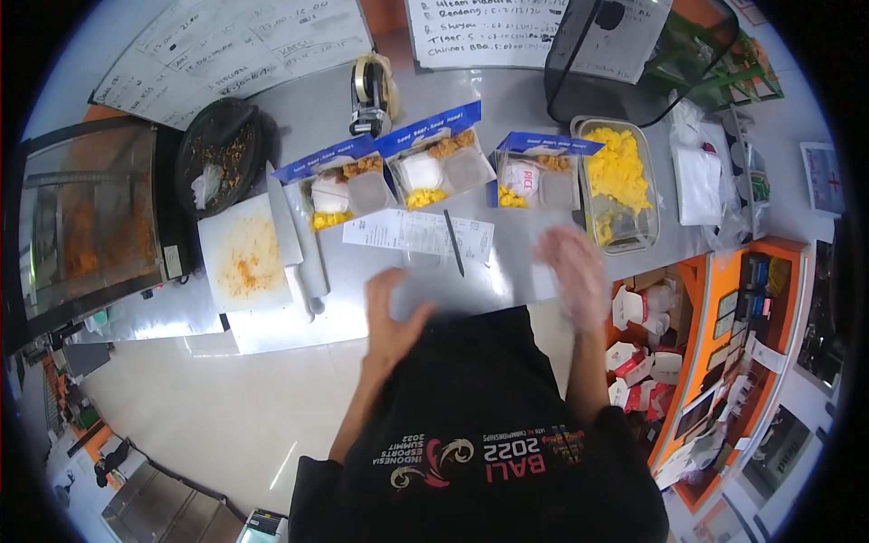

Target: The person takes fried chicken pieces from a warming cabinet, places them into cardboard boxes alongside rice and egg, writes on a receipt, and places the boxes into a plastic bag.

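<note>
My left hand (pixel 397 315) is at the front edge of the steel counter, thumb and fingers curved apart. A blurred greyish patch lies between them, and I cannot tell whether it is a held object. My right hand (pixel 577 275), in a clear plastic glove, is blurred over the counter with nothing visible in it. Before me lie printed paper slips (pixel 380 231) with a black pen (pixel 453 243) across them. Behind stand three open blue-and-white meal boxes: the left box (pixel 349 190), the middle box (pixel 441 166) and the right box (pixel 540 176), each with yellow egg, fried pieces, a wrapped portion and a clear-lidded cup.
A tub of scrambled egg (pixel 618 176) stands right of the boxes. At left are a large knife (pixel 285 224), a stained cutting board (pixel 237 261) and a dark round pan (pixel 220 156). A tape dispenser (pixel 370 95) stands behind; plastic bags (pixel 699 183) lie far right.
</note>
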A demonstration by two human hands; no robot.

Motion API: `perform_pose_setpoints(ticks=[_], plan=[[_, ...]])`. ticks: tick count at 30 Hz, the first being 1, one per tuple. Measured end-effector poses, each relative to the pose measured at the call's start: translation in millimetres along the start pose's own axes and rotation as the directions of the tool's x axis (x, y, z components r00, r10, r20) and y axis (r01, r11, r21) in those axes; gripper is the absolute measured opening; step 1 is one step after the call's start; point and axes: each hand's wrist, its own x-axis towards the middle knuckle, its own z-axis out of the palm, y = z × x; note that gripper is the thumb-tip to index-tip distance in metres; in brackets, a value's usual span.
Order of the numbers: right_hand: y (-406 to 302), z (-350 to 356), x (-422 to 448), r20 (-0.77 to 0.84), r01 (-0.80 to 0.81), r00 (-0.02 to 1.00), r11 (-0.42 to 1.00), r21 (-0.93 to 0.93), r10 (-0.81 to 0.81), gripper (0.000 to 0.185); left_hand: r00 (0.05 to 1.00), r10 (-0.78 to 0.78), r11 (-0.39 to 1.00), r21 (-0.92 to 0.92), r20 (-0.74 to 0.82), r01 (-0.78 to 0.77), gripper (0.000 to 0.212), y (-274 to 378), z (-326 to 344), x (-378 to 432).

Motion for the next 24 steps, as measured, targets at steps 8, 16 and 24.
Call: perform_pose_setpoints(ticks=[8,16,24], plan=[[86.0,163.5,19.1,0.461,0.495,0.849,0.691,-0.527,-0.256,0.076,0.834,-0.272,-0.017,-0.869,0.481,0.495,0.05,16.0,49.2,-51.7],[148.8,194.8,-7.9,0.502,0.212,0.864,0.88,-0.425,0.035,0.049,0.755,-0.607,0.346,-0.938,-0.248,-0.031,0.067,38.3,16.6,-87.7],[125.4,207.2,-40.3,0.549,0.148,0.836,0.955,-0.255,0.017,0.038,0.946,-0.315,0.047,-0.997,-0.077,-0.065,0.09,60.5,11.9,-107.0]])
